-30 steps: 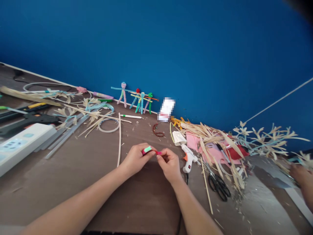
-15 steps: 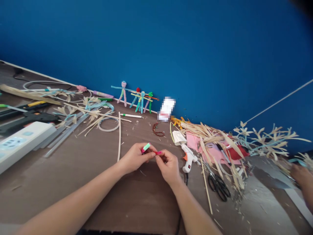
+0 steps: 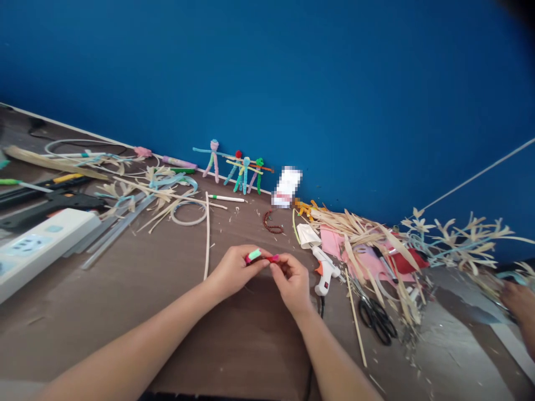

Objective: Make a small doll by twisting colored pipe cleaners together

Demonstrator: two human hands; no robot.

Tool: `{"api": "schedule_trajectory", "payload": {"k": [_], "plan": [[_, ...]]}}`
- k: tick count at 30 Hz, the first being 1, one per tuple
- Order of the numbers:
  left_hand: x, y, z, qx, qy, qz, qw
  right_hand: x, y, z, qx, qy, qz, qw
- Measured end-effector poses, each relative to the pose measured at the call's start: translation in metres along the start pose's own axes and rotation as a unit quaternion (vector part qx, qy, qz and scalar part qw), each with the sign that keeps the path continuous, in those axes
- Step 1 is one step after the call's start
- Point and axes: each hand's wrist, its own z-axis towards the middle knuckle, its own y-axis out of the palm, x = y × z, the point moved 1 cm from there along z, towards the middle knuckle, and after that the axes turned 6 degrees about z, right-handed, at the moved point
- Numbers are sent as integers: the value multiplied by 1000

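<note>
Over the middle of the brown table, my left hand (image 3: 238, 270) is closed on a small, short magenta piece with a mint-green end (image 3: 254, 255), whose kind I cannot make out. Fingertips of my right hand (image 3: 292, 278) meet those of the left and pinch a thin red-and-magenta strip (image 3: 272, 258). Whether the strip and the mint-ended piece are joined is hidden by the fingers. To the right of my right hand lies a white glue gun (image 3: 325, 273). A pale stick (image 3: 207, 236) lies just beyond my left wrist.
Several pipe-cleaner figures (image 3: 245, 175) lean on the blue wall. Scissors (image 3: 378, 320), dry husk strips (image 3: 346, 225) and pink sheets (image 3: 332, 242) crowd the right. A power strip (image 3: 62, 231) and black glue gun (image 3: 54, 203) sit left. Another person's hand (image 3: 518, 303) is at far right.
The mint-green end has turned from steeply tilted to nearly level. More of the red-and-magenta strip shows between my fingers. The whole view has shifted slightly.
</note>
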Motion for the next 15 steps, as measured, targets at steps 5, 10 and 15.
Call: {"api": "schedule_trajectory", "payload": {"k": [5, 10, 15], "plan": [[0, 2, -4, 17, 110, 82, 990, -1, 1, 1, 17, -19, 3, 1000], [-1, 3, -4, 47, 84, 95, 991, -4, 5, -1, 25, -53, -46, 997], [-1, 3, -2, 54, 45, 42, 997, -9, 6, -3, 36, -92, -69, 993]]}}
